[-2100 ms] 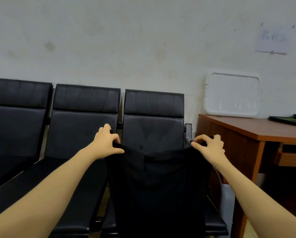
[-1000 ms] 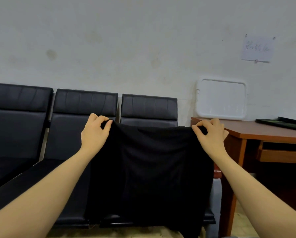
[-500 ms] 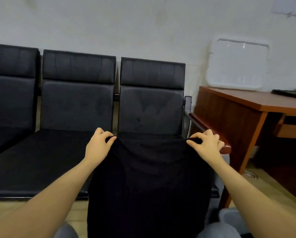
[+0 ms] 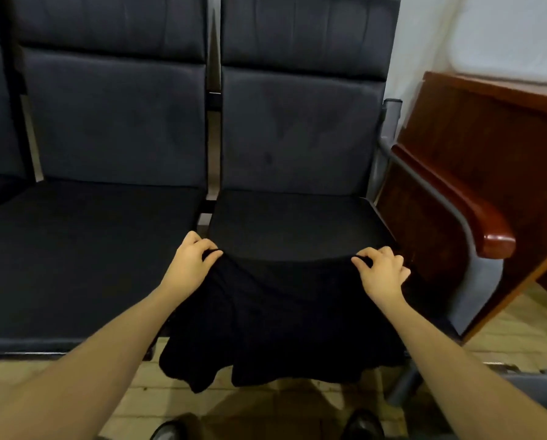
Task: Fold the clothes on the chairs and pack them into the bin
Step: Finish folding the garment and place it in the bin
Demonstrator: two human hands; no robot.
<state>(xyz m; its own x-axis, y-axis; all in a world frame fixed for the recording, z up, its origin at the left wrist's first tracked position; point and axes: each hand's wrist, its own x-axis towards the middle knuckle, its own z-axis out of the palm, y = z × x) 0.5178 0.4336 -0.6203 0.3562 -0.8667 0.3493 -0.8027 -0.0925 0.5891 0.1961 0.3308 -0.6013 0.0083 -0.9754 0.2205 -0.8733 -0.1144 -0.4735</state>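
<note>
Left hand (image 4: 192, 268) and right hand (image 4: 381, 274) pinch limp black garment (image 4: 278, 319) over padded seat (image 4: 297, 223).

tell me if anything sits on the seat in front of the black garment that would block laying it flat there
Nothing visible does. Both the left hand and the right hand pinch the black garment at its top edge, over the front of the right-hand seat, whose cushion shows bare. The garment's lower part hangs off the front edge.
</note>
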